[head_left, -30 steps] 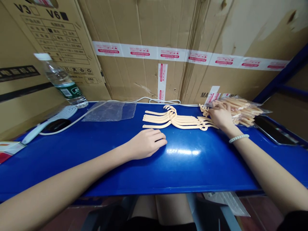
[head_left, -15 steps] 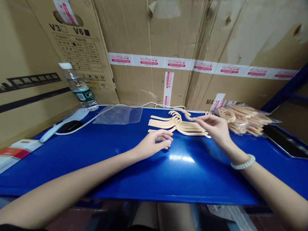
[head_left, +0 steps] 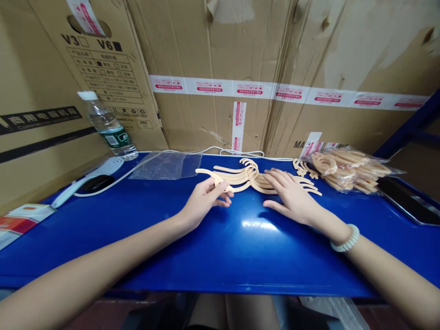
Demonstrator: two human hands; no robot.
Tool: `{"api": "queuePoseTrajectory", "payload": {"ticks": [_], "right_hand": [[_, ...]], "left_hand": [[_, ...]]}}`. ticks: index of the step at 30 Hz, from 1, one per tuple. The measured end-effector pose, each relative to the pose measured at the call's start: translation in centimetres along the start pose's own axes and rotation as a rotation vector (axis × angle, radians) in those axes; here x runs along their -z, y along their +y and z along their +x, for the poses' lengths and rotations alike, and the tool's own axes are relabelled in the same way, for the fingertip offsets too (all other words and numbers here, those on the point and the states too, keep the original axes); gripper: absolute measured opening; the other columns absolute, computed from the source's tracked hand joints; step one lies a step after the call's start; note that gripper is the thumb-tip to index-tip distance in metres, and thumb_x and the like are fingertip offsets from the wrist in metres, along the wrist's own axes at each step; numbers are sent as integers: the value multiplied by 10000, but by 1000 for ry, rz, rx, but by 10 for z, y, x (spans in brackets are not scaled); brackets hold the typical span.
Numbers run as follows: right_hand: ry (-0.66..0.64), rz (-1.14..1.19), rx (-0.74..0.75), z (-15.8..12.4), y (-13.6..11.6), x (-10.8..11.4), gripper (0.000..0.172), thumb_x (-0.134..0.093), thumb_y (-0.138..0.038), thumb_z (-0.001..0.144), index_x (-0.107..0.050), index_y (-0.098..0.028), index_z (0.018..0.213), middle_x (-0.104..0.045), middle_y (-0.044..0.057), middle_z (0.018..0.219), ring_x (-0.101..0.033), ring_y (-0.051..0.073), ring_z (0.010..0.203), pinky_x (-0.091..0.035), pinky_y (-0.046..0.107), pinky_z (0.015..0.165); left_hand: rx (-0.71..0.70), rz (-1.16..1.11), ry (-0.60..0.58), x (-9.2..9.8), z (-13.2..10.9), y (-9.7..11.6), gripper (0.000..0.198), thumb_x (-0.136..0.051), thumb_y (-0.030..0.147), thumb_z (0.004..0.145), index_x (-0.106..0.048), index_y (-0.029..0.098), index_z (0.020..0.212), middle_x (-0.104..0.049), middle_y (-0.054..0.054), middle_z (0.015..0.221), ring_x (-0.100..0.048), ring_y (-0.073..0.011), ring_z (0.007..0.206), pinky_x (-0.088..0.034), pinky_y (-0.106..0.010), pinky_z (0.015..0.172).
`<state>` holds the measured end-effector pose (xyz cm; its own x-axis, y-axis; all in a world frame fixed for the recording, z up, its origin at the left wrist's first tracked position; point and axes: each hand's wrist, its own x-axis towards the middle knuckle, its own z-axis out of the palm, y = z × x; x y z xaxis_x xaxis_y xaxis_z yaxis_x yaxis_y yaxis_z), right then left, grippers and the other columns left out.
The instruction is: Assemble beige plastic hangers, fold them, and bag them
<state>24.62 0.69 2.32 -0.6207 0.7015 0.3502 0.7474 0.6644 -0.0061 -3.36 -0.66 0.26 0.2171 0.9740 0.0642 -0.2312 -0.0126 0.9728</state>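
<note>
Several cream plastic hook-shaped pieces (head_left: 240, 176) lie side by side on the blue table (head_left: 220, 247). My left hand (head_left: 202, 201) pinches the left end of one of these pieces, its fingers closed on it. My right hand (head_left: 292, 197) lies flat with fingers spread over the right part of the row, pressing on it. A few more loose cream pieces (head_left: 304, 168) lie just right of my right hand. A white bead bracelet sits on my right wrist.
A clear bag of more cream pieces (head_left: 347, 169) lies at the right rear, a dark flat device (head_left: 405, 201) beside it. An empty clear bag (head_left: 165, 165), water bottle (head_left: 108, 126), white cable and black mouse (head_left: 94, 182) stand at left. Cardboard boxes (head_left: 240, 68) wall the back.
My right hand left the bag, carried a piece over and now lies flat on the row. My left hand rose from the table and pinched a piece's left end.
</note>
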Motion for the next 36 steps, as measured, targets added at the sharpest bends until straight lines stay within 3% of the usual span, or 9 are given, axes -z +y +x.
{"api": "queuePoseTrajectory", "payload": {"ticks": [2, 4, 7, 15, 20, 23, 26, 32, 36], "right_hand": [[-82, -98, -64, -5, 12, -10, 913, -406, -740, 943, -343, -84, 1574, -363, 269, 1595, -267, 438, 1508, -248, 698, 1170], [-173, -122, -113, -8, 20, -19, 966, -320, -779, 942, -274, -71, 1598, -300, 274, 1620, -217, 434, 1526, -217, 705, 1175], [-241, -107, -154, -10, 27, -27, 926, -260, -762, 964, -235, -106, 1617, -280, 257, 1632, -235, 415, 1524, -230, 682, 1179], [-219, -113, -187, -6, 36, -31, 843, -254, -716, 990, -230, -160, 1623, -307, 227, 1633, -266, 398, 1518, -267, 659, 1173], [-191, -108, -215, -4, 40, -24, 767, -300, -637, 1014, -321, -117, 1577, -337, 245, 1618, -292, 414, 1505, -298, 669, 1151], [-59, -103, -144, -3, 40, -15, 577, -425, -512, 1013, -525, -118, 1422, -537, 232, 1459, -469, 389, 1381, -396, 588, 1109], [17, -76, -92, -1, 39, -9, 309, -509, -387, 986, -692, -166, 1102, -678, 176, 1145, -615, 335, 1094, -503, 506, 964], [36, 56, -104, 3, 37, -8, 178, -559, -287, 925, -675, -199, 824, -697, 127, 885, -614, 305, 872, -518, 458, 808], [20, 226, -170, 2, 34, 3, 220, -591, -391, 904, -654, -216, 787, -707, 92, 830, -653, 264, 784, -532, 409, 741]], "left_hand": [[-2, -18, 45, 3, 2, 2, 386, -807, 470, 788, -651, 125, 863, -721, -59, 802, -665, -131, 647, -569, -253, 608], [7, -23, 70, 4, 3, 2, 366, -801, 450, 797, -652, 121, 856, -719, -57, 805, -656, -121, 637, -562, -247, 608], [20, -6, 83, 6, 4, 2, 341, -791, 424, 813, -652, 117, 864, -719, -61, 815, -652, -117, 649, -555, -243, 619], [10, 31, 69, 8, 6, 5, 354, -788, 443, 811, -648, 123, 864, -714, -61, 849, -644, -117, 684, -538, -255, 649], [-26, 8, 148, 12, 12, 7, 322, -853, 309, 725, -620, 126, 851, -688, -23, 778, -619, -103, 647, -512, -258, 650], [-34, -1, 170, 13, 15, 7, 316, -863, 250, 683, -625, 123, 848, -674, -7, 745, -601, -93, 620, -494, -256, 645], [-31, -1, 176, 14, 16, 7, 284, -854, 244, 682, -645, 121, 832, -656, 2, 718, -583, -88, 616, -476, -252, 643], [-37, -32, 157, 17, 19, 4, 272, -842, 272, 700, -660, 121, 835, -626, 4, 739, -560, -91, 648, -463, -266, 678], [-49, -58, 157, 20, 21, 2, 273, -834, 280, 711, -648, 126, 838, -624, -3, 777, -559, -100, 698, -468, -270, 712]]}}
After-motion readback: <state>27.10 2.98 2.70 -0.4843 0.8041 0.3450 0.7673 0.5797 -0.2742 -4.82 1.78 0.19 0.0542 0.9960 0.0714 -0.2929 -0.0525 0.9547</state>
